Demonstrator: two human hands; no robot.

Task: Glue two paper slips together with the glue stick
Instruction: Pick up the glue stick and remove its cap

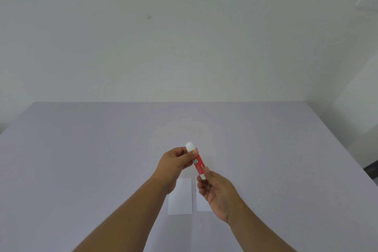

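A red glue stick (197,164) with a white cap is held in the air above the table, tilted, cap end away from me. My left hand (176,159) grips its cap end. My right hand (216,192) pinches its white bottom end. Below the hands, two white paper slips lie flat side by side on the table: the left slip (181,198) is mostly visible, the right slip (202,203) is partly hidden by my right hand. The cap is on the stick.
The table (81,159) is a wide pale lavender surface, its far edge meeting a plain white wall (184,37). Its right edge runs diagonally near the frame's right side, with dark floor beyond.
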